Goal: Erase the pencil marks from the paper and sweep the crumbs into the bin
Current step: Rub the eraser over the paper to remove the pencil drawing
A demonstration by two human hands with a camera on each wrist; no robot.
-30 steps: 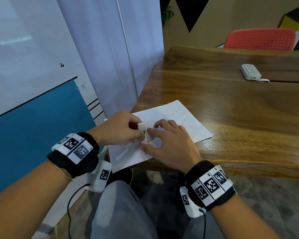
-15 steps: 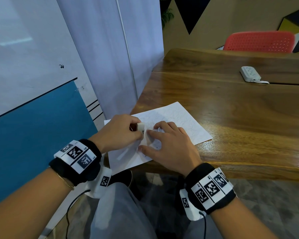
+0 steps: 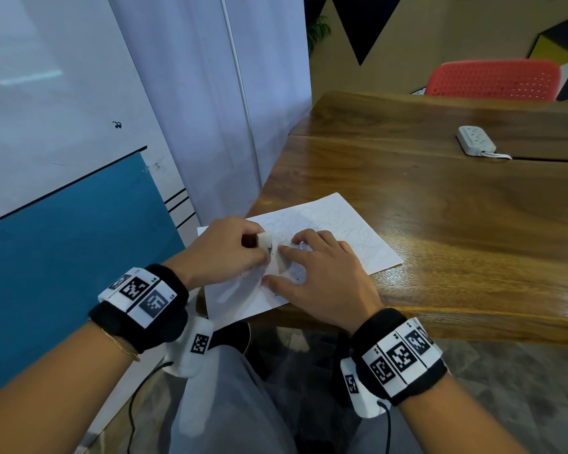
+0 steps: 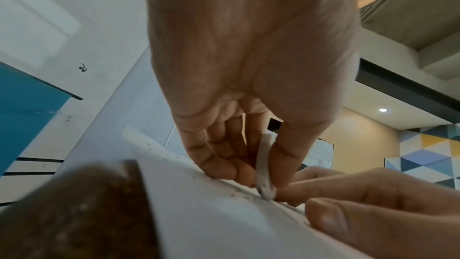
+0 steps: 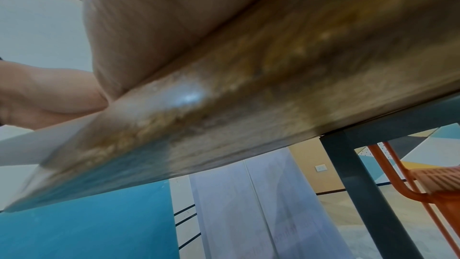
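Observation:
A white sheet of paper [image 3: 348, 231] with faint pencil scribbles lies at the near left corner of the wooden table [image 3: 456, 224], part of it overhanging the edge. My left hand [image 3: 223, 247] pinches a white eraser [image 3: 264, 240] and presses its dirty tip onto the paper [image 4: 211, 214]. In the left wrist view the eraser [image 4: 265, 174] sits between thumb and fingers, with dark crumbs [image 4: 234, 192] strewn beside it. My right hand [image 3: 318, 276] lies on the sheet just right of the eraser, fingers spread and pressing it down. No bin shows in any view.
A white power strip [image 3: 476, 140] lies at the far right of the table. A red chair [image 3: 492, 80] stands behind it. A wall and white curtain [image 3: 210, 109] run close on the left. My grey-trousered knee [image 3: 230, 404] is below the table edge.
The left hand has shifted the eraser slightly up and away across the paper in small rubbing strokes. The right hand has stayed pressed on the sheet.

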